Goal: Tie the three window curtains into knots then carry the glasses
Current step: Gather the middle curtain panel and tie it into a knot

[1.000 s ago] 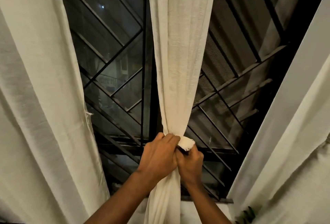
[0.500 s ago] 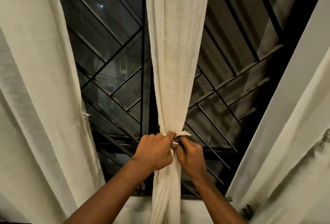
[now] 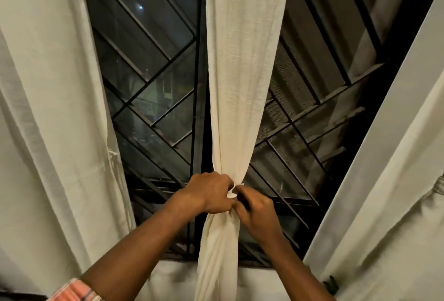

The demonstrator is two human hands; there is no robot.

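Three cream curtains hang before a dark window. The middle curtain [image 3: 242,65] is gathered into a narrow waist in the lower centre, and its tail falls below. My left hand [image 3: 211,192] grips the gathered cloth from the left, fingers curled round it. My right hand [image 3: 255,212] pinches a small white end of the cloth where it pokes out beside the left hand. The left curtain [image 3: 48,108] hangs loose. The right curtain [image 3: 389,192] shows a bunched part at the frame's right edge. No glasses are in view.
A black metal window grille [image 3: 165,65] with diagonal bars stands behind the curtains. A pale sill or wall [image 3: 173,279] runs below it. A small dark green object [image 3: 332,285] sits at the lower right by the right curtain.
The protruding cloth end has shrunk from a thick fold to a small tip. Both hands have risen in the frame, and my right hand has shifted from under the fold to its right side.
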